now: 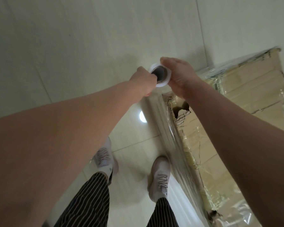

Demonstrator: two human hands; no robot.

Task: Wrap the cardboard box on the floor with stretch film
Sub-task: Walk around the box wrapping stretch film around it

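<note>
A large cardboard box (252, 89) stands on the floor at the right, its top torn in places and partly covered in shiny film. A roll of stretch film (161, 75) is held upright beside the box's near-left corner; I look down into its dark core. My left hand (143, 81) grips the roll's top from the left, fingers in the core. My right hand (179, 74) clasps the roll from the right. A band of stretched film (175, 141) runs from under the roll down along the box's left side.
Pale glossy floor tiles (72, 46) spread to the left and ahead, with a lamp's reflection (142, 119) near the box. My two feet in light sneakers (159, 174) and striped trousers stand close to the box's left side.
</note>
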